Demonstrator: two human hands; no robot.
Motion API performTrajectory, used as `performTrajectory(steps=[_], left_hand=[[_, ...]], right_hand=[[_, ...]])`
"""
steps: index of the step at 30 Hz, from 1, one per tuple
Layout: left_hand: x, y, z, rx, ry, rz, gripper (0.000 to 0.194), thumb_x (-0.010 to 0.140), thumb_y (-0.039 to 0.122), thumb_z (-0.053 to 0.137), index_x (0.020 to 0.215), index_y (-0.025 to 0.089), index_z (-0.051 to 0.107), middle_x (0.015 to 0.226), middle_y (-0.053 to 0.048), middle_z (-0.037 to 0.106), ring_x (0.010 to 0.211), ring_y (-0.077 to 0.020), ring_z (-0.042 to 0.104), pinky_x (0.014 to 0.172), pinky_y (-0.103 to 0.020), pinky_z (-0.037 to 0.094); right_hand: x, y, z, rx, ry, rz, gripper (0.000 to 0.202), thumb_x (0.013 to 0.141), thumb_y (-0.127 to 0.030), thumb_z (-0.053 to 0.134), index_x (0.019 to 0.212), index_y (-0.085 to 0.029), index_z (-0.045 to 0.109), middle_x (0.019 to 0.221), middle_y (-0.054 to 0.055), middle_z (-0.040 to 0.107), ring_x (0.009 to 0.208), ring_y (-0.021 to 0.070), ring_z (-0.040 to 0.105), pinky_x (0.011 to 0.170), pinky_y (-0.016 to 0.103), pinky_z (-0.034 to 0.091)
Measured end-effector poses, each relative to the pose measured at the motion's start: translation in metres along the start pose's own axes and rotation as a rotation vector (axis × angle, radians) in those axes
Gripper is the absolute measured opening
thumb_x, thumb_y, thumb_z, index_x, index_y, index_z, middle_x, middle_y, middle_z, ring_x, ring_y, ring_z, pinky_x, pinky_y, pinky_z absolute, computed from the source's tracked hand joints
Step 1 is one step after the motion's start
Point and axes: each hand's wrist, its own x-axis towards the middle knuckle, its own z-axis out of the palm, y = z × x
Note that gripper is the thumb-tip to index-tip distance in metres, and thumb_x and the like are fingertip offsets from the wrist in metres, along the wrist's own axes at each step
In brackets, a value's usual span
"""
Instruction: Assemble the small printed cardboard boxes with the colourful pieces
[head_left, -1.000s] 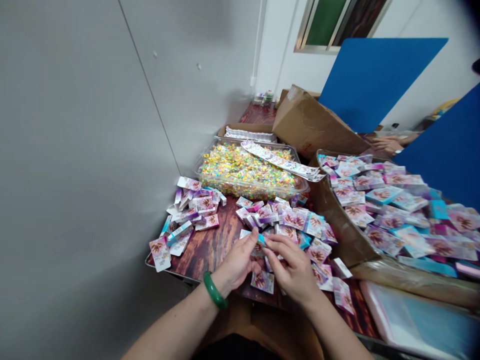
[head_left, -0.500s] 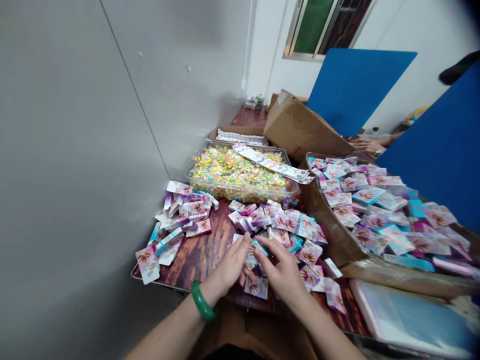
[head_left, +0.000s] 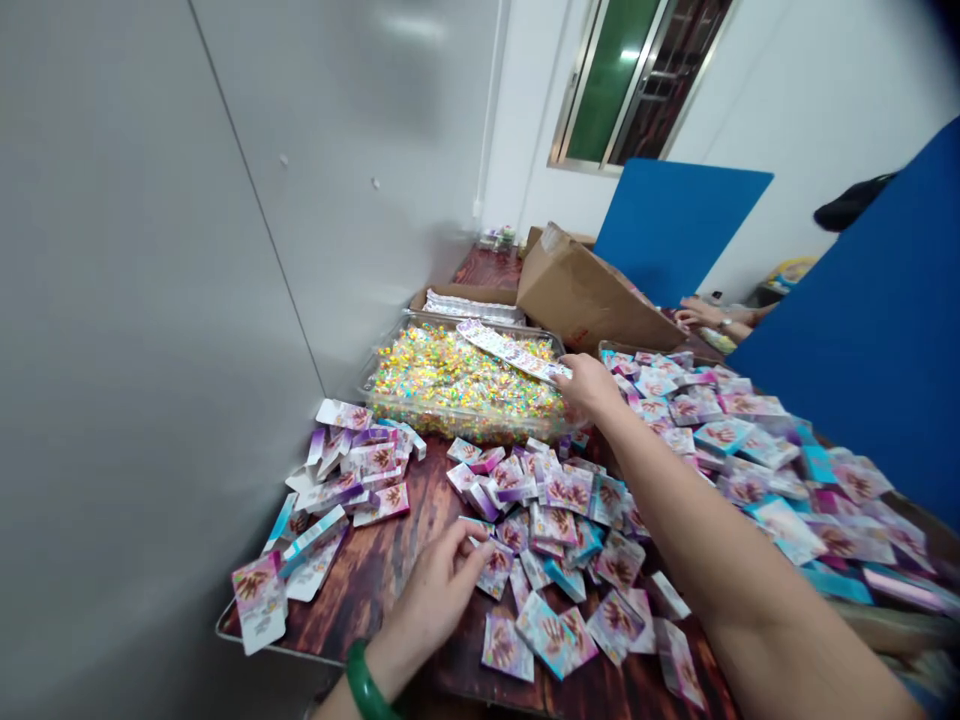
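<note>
My left hand is over the front of the table, fingers curled and thumb pinching at the edge of a small printed box. Reaching far forward, my right hand has its fingers closed on the near end of a white printed paper strip. That strip lies across a clear plastic tub full of small packets of multicoloured pieces. Another small box with blue edges lies at the table's front, apart from both hands.
Small boxes are heaped mid-table, with open-flapped ones on the left. A big carton of boxes stands right. Behind are a tilted cardboard carton, blue panels and another person's hand. A grey wall bounds the left.
My right hand has left the blue-edged box at the table's front and moved forward to the strip. My left hand has shifted slightly left. The view has tilted up a little.
</note>
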Motion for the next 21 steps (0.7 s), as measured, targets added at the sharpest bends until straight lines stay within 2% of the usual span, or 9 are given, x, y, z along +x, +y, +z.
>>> performTrajectory(steps=[3, 5, 7, 10, 13, 15, 17, 19, 21], left_hand=[[-0.003, 0.006, 0.004, 0.050, -0.088, 0.108, 0.028, 0.087, 0.042, 0.047, 0.098, 0.020, 0.061, 0.090, -0.006, 0.064, 0.081, -0.0194, 0.056, 0.073, -0.028, 0.039], [-0.007, 0.008, 0.005, 0.103, -0.208, 0.204, 0.025, 0.086, 0.039, 0.051, 0.098, 0.021, 0.063, 0.093, -0.007, 0.064, 0.086, -0.0206, 0.056, 0.077, -0.029, 0.039], [-0.009, 0.009, 0.005, 0.121, -0.287, 0.240, 0.023, 0.085, 0.037, 0.053, 0.096, 0.020, 0.065, 0.093, -0.008, 0.064, 0.086, -0.0204, 0.057, 0.076, -0.028, 0.040], [-0.003, 0.010, 0.000, 0.092, -0.231, 0.206, 0.024, 0.088, 0.037, 0.049, 0.092, 0.020, 0.066, 0.091, -0.007, 0.066, 0.086, -0.0194, 0.058, 0.078, -0.028, 0.040], [0.014, 0.015, -0.005, 0.008, -0.130, 0.182, 0.026, 0.088, 0.039, 0.050, 0.090, 0.020, 0.068, 0.091, -0.006, 0.067, 0.087, -0.0196, 0.058, 0.079, -0.028, 0.040], [0.029, 0.022, -0.005, -0.107, -0.067, 0.163, 0.027, 0.086, 0.041, 0.052, 0.089, 0.019, 0.068, 0.090, -0.007, 0.067, 0.085, -0.0197, 0.058, 0.077, -0.028, 0.041], [0.045, 0.034, -0.004, -0.293, -0.015, 0.111, 0.033, 0.083, 0.046, 0.055, 0.093, 0.017, 0.068, 0.088, -0.007, 0.067, 0.080, -0.0192, 0.059, 0.071, -0.028, 0.043], [0.061, 0.048, -0.003, -0.539, 0.032, 0.038, 0.043, 0.081, 0.052, 0.055, 0.100, 0.014, 0.065, 0.092, -0.009, 0.067, 0.080, -0.0190, 0.060, 0.068, -0.027, 0.045], [0.072, 0.062, -0.002, -0.769, 0.061, 0.012, 0.049, 0.081, 0.055, 0.054, 0.107, 0.014, 0.062, 0.102, -0.012, 0.065, 0.087, -0.0196, 0.061, 0.071, -0.027, 0.046]], right_hand=[[0.040, 0.004, 0.022, -0.023, -0.120, 0.003, 0.047, 0.070, -0.034, 0.071, 0.108, -0.007, 0.065, 0.110, 0.022, 0.064, 0.099, 0.0324, 0.061, 0.078, 0.036, 0.046], [0.055, 0.008, 0.033, -0.037, -0.196, 0.015, 0.042, 0.063, -0.032, 0.076, 0.096, -0.006, 0.069, 0.098, 0.021, 0.068, 0.087, 0.0325, 0.065, 0.071, 0.037, 0.048], [0.064, 0.011, 0.038, -0.049, -0.247, 0.018, 0.036, 0.059, -0.029, 0.079, 0.086, -0.008, 0.070, 0.089, 0.019, 0.069, 0.082, 0.0315, 0.066, 0.068, 0.038, 0.048], [0.072, 0.014, 0.035, -0.065, -0.265, 0.011, 0.036, 0.055, -0.030, 0.081, 0.083, -0.011, 0.069, 0.088, 0.017, 0.069, 0.084, 0.0311, 0.065, 0.069, 0.039, 0.049], [0.071, 0.011, 0.019, -0.076, -0.216, -0.001, 0.039, 0.059, -0.035, 0.079, 0.087, -0.011, 0.068, 0.093, 0.018, 0.068, 0.091, 0.0323, 0.063, 0.073, 0.040, 0.048], [0.062, 0.003, 0.001, -0.083, -0.161, -0.014, 0.042, 0.064, -0.044, 0.075, 0.090, -0.012, 0.068, 0.098, 0.020, 0.067, 0.095, 0.0341, 0.061, 0.075, 0.041, 0.046], [0.039, -0.011, -0.018, -0.082, -0.095, -0.035, 0.047, 0.069, -0.056, 0.067, 0.088, -0.013, 0.067, 0.096, 0.021, 0.067, 0.094, 0.0352, 0.061, 0.074, 0.041, 0.046], [-0.002, -0.031, -0.035, -0.051, 0.010, -0.062, 0.055, 0.072, -0.066, 0.058, 0.087, -0.014, 0.066, 0.087, 0.019, 0.067, 0.086, 0.0336, 0.063, 0.069, 0.040, 0.046], [-0.058, -0.050, -0.046, 0.032, 0.126, -0.085, 0.060, 0.073, -0.070, 0.053, 0.094, -0.015, 0.064, 0.084, 0.017, 0.068, 0.078, 0.0319, 0.064, 0.065, 0.040, 0.046]])
